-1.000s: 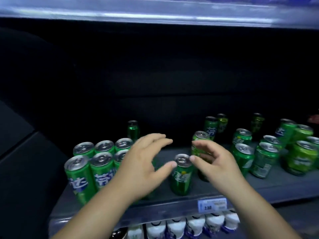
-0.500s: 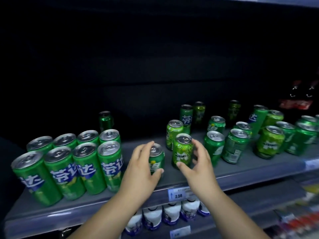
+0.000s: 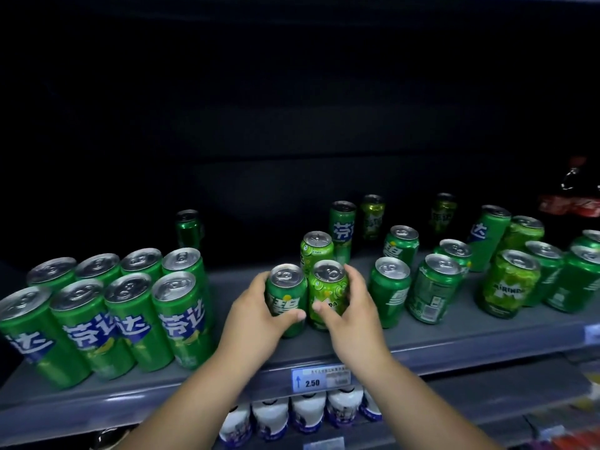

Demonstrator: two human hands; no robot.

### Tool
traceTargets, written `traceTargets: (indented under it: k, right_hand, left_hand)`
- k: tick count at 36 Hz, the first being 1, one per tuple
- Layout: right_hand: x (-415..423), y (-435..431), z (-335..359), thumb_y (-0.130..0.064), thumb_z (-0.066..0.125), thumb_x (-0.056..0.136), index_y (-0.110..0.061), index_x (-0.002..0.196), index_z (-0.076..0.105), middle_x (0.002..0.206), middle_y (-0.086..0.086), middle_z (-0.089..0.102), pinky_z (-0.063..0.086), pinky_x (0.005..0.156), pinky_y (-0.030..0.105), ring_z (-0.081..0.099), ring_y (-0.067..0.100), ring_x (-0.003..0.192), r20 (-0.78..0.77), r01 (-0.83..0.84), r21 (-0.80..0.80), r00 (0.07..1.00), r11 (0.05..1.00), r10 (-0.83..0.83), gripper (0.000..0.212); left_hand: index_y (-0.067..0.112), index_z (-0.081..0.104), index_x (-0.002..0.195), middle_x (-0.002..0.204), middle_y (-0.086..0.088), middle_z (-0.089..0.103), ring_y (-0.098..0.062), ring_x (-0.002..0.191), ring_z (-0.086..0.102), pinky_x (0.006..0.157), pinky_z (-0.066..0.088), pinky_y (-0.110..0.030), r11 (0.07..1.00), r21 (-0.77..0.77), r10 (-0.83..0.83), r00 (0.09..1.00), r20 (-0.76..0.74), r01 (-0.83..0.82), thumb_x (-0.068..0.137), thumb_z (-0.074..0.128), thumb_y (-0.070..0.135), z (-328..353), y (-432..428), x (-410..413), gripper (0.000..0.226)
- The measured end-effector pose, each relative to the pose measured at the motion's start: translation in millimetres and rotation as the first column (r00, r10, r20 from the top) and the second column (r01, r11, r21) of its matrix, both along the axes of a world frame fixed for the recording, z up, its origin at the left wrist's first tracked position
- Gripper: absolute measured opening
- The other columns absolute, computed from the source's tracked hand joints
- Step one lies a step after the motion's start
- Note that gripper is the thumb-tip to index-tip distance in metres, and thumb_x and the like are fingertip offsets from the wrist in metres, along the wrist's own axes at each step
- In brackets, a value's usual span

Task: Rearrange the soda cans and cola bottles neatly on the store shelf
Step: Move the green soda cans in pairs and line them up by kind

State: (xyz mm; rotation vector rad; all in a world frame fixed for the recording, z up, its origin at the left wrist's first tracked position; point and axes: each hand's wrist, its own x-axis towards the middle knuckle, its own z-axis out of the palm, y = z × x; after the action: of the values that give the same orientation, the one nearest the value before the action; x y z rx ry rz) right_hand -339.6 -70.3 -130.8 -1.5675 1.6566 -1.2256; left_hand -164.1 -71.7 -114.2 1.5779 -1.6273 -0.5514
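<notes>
My left hand [image 3: 259, 316] is wrapped around a dark green soda can [image 3: 285, 293] standing at the middle of the grey shelf [image 3: 454, 339]. Touching it on the right, a light green Mirinda can [image 3: 328, 290] is gripped by my right hand [image 3: 352, 316]. A second light green can [image 3: 316, 251] stands just behind the pair. On the left, several tall green cans [image 3: 107, 306] stand in two neat rows. Loose green cans [image 3: 431, 287] are scattered over the right half. Cola bottles [image 3: 571, 196] show dimly at the far right.
A lone dark can [image 3: 187, 227] stands deep at the back left. A 2.50 price tag [image 3: 319, 380] sits on the shelf's front rail. White bottles [image 3: 305, 414] line the shelf below. The shelf's back is dark.
Both hands went from hovering open over the cans to closing on them: the left on the dark green can, the right on the Mirinda can, now pressed side by side. The view shifted right.
</notes>
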Motion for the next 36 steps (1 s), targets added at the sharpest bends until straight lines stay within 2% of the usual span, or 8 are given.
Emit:
traceTargets:
  k: [3,7,12,21,25,27,31,36]
  right_hand:
    - [0.6,-2.0,0.8,-0.028,0.072,0.088,-0.036,0.152,0.025,0.148,-0.007,0.047,0.046,0.108,0.042,0.049,0.015,0.132,-0.041,0.004,-0.014,0.999,1.0,-0.004,0.08]
    - [-0.8,-9.6,7.8,-0.023,0.064,0.095,-0.032,0.159,0.013,0.16,-0.003,0.03,0.034,0.11,0.027,0.034,0.016,0.144,-0.072,-0.005,0.026,0.997,1.0,0.007,0.082]
    - [4.8,-22.1,8.4,-0.021,0.059,0.097,-0.036,0.158,0.005,0.156,0.003,0.036,0.043,0.102,0.032,0.049,0.02,0.131,-0.03,0.04,0.073,0.999,0.997,-0.038,0.082]
    - [7.9,-38.6,13.8,-0.022,0.053,0.101,-0.03,0.159,-0.003,0.159,0.002,0.03,0.037,0.089,0.029,0.045,0.021,0.133,-0.038,0.112,0.097,0.993,0.989,-0.108,0.081]
    - [10.7,-45.3,18.0,-0.02,0.054,0.101,-0.032,0.158,-0.01,0.162,0.004,0.022,0.035,0.101,0.028,0.041,0.017,0.134,0.015,0.11,0.102,0.994,0.989,-0.113,0.087]
    - [10.9,-45.3,22.1,-0.02,0.054,0.1,-0.033,0.157,-0.014,0.167,0.003,0.01,0.026,0.115,0.029,0.024,0.021,0.149,0.068,0.094,0.107,0.993,0.99,-0.101,0.09]
    - [13.1,-29.0,32.2,-0.023,0.058,0.099,-0.036,0.158,-0.01,0.168,-0.006,-0.01,0.007,0.108,0.017,-0.007,0.01,0.154,0.094,0.021,0.03,0.995,0.999,-0.024,0.091]
    - [7.9,-8.7,53.9,-0.028,0.061,0.096,-0.037,0.156,0.021,0.164,-0.013,0.017,0.02,0.112,0.016,0.015,0.001,0.149,0.066,-0.025,-0.126,0.997,0.992,0.033,0.073]
  left_hand:
    - [0.038,0.05,0.124,0.11,0.015,0.066,-0.008,0.104,0.061,0.091,0.05,-0.03,1.0,0.003,-0.006,1.0,-0.014,0.006,0.062,0.088,0.041,0.3,-3.7,-5.6,0.073]
    - [0.039,0.047,0.127,0.113,0.012,0.065,-0.01,0.105,0.061,0.09,0.049,-0.03,1.0,0.016,-0.012,1.0,-0.028,0.012,0.064,0.087,0.042,-0.3,-12.7,-10.9,0.074]
    - [0.037,0.046,0.129,0.115,0.011,0.065,-0.012,0.106,0.061,0.09,0.05,-0.033,1.0,0.02,-0.016,0.999,-0.041,0.017,0.066,0.086,0.041,0.2,-28.1,-19.0,0.075]
    - [0.032,0.045,0.128,0.112,0.011,0.064,-0.013,0.102,0.061,0.083,0.048,-0.029,0.998,0.048,-0.038,0.998,-0.059,0.041,0.069,0.085,0.036,4.1,-53.6,-31.3,0.072]
    - [0.03,0.045,0.128,0.115,0.009,0.063,-0.014,0.105,0.06,0.083,0.046,-0.028,0.997,0.057,-0.048,0.997,-0.058,0.051,0.068,0.086,0.034,4.7,-65.9,-34.2,0.072]
    - [0.026,0.044,0.133,0.123,0.004,0.06,-0.018,0.114,0.058,0.086,0.044,-0.027,0.997,0.059,-0.047,0.998,-0.048,0.05,0.067,0.086,0.034,6.2,-69.8,-34.6,0.078]
    - [0.022,0.024,0.151,0.152,-0.004,0.035,-0.025,0.137,0.039,0.106,0.038,-0.035,1.0,0.014,-0.026,1.0,0.006,0.026,0.07,0.081,0.044,15.3,-65.4,-33.0,0.102]
    - [0.027,0.029,0.149,0.151,0.001,0.035,-0.024,0.135,0.039,0.11,0.037,-0.04,0.994,-0.097,-0.05,0.999,-0.006,0.049,0.072,0.079,0.046,32.3,-59.2,-38.8,0.094]
